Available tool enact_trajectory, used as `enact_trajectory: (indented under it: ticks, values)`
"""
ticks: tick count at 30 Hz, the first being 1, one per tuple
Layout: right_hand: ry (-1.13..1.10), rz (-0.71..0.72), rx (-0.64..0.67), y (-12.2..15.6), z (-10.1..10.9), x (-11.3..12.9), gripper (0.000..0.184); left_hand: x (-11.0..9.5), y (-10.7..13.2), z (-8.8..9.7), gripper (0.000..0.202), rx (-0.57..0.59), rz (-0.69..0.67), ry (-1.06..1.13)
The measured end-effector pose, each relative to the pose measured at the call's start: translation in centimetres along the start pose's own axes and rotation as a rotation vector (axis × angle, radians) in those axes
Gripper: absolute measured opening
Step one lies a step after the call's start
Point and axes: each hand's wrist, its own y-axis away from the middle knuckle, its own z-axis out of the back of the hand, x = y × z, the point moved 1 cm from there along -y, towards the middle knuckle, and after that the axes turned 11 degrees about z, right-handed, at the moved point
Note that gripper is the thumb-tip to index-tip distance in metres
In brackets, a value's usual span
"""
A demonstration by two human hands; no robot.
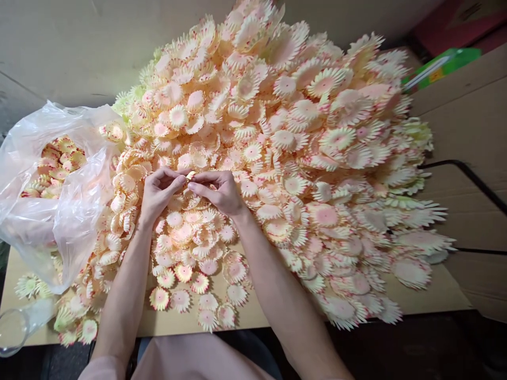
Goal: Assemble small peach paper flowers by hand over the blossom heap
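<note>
Pinched between the fingertips of both hands is a small yellowish petal piece, mostly covered by the fingers. My left hand grips it from the left, thumb against forefinger. From the other side my right hand closes its thumb and fingers on the same piece. Both hands hover in front of a big heap of artificial flower petal discs, cream and pale pink with fringed, red-tipped edges. Below the hands, looser petal discs lie spread near the table's front edge.
At the left stands a translucent plastic bag with red-and-yellow petal pieces inside. A clear plastic cup lies on its side at the front left corner. Cardboard borders the right, beside a green packet. The wooden table ends near my body.
</note>
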Motion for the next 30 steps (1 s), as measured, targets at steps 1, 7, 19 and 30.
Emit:
enact_trajectory:
  ticks: [1,7,19,30]
  values:
    - [0.006,0.001,-0.004,-0.01,-0.01,0.06,0.02,-0.1,0.03,-0.07,0.035,0.002,0.002,0.002]
    - [-0.009,-0.013,-0.018,0.02,-0.06,-0.13,0.021,-0.37,0.17,-0.27,0.035,0.008,0.007,0.006]
    - [-0.037,-0.017,-0.041,-0.02,-0.13,-0.3,0.019,-0.25,0.11,-0.2,0.036,0.004,0.001,0.0]
    - [0.011,-0.017,-0.038,-0.06,-0.21,0.25,0.025,-0.02,-0.01,-0.09,0.033,0.004,0.006,-0.004]
